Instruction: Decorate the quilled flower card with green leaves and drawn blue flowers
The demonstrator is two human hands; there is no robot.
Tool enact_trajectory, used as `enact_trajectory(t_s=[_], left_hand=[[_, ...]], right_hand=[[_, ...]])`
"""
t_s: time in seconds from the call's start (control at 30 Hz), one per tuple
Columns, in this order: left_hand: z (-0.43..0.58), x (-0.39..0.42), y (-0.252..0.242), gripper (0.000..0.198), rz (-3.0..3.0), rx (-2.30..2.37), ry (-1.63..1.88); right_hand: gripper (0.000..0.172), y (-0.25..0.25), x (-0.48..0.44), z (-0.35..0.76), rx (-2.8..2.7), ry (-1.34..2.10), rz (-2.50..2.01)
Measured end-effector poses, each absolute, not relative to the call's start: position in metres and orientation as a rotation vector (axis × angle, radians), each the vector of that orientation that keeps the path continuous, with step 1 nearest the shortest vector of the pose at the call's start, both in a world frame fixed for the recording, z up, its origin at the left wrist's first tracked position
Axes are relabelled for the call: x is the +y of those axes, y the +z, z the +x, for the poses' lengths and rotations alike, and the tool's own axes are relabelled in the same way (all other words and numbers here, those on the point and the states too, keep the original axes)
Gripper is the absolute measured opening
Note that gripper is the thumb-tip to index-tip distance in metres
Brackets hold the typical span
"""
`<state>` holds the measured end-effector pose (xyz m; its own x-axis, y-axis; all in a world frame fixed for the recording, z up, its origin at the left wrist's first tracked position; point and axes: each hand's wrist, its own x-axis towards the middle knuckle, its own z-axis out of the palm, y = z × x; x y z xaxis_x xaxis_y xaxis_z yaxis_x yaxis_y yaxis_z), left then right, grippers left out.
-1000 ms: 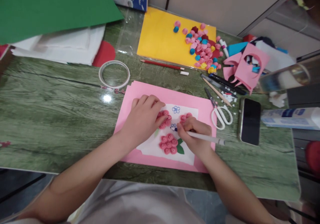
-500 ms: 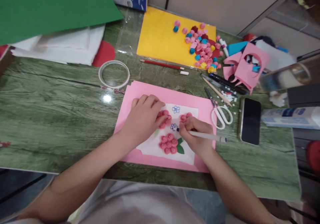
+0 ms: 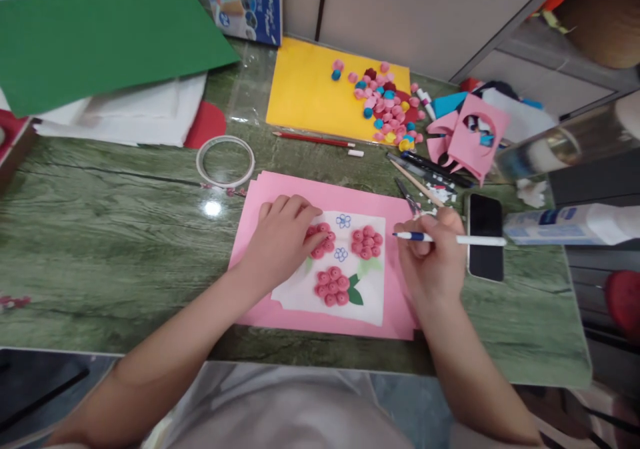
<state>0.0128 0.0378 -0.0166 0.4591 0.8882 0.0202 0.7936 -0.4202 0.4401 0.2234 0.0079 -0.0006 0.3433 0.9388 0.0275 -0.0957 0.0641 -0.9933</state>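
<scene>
A white sheet [image 3: 300, 295] lies on pink paper [image 3: 250, 229]. It carries several pink clusters of rolled-paper flowers [image 3: 332, 286], dark green paper leaves [image 3: 355, 290], pale green leaves, and two small blue drawn flowers [image 3: 341, 255]. My left hand [image 3: 284, 235] rests open at the sheet's left side, its thumb touching the upper left cluster and partly covering it. In my right hand [image 3: 434, 255] is a white marker [image 3: 480, 240] with a bare blue tip pointing left. That hand is at the pink paper's right edge, the tip apart from the white sheet.
Yellow paper [image 3: 305, 89] with loose paper rolls [image 3: 390, 112] lies behind. To the right are a phone [image 3: 486, 262], a bottle [image 3: 560, 225], pens [image 3: 435, 169] and pink scraps [image 3: 480, 135]. Scissors [image 3: 407, 195] are partly hidden by my hand. A tape roll [image 3: 201, 162] and green sheet [image 3: 110, 42] lie left.
My right hand has lifted the marker off the sheet and moved right, uncovering the right flower cluster. The lower blue flower now shows fully. My left hand stays in place on the sheet.
</scene>
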Motion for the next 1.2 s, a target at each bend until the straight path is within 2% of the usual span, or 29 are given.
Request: enact_trajectory(t_s=[0.17, 0.37, 0.57, 0.67, 0.9, 1.07, 1.2], left_hand=[[0.012, 0.038, -0.017, 0.027, 2.341, 1.418, 0.363], [0.013, 0.037, -0.018, 0.026, 2.388, 1.418, 0.410], [0.008, 0.041, -0.015, 0.030, 2.395, 1.413, 0.473], [0.004, 0.044, -0.016, 0.033, 2.406, 1.457, 0.503], [-0.010, 0.055, -0.027, 0.040, 2.339, 1.546, 0.556], [-0.023, 0.065, -0.025, 0.039, 2.247, 1.624, 0.629], [-0.025, 0.067, -0.026, 0.039, 2.250, 1.640, 0.635]], right_hand=[[0.033, 0.010, -0.013, 0.235, -0.854, 0.944, -1.261], [0.015, -0.015, -0.066, 0.240, -1.052, 0.949, -1.521], [0.012, -0.006, -0.099, 0.232, -1.254, 0.674, -1.766], [0.015, -0.003, -0.108, 0.225, -1.186, 0.683, -1.793], [0.015, -0.013, -0.083, 0.205, -1.191, 0.752, -1.704], [0.015, -0.007, -0.042, 0.208, -1.322, 0.931, -1.549], [0.023, -0.015, -0.024, 0.220, -1.365, 1.003, -1.556]])
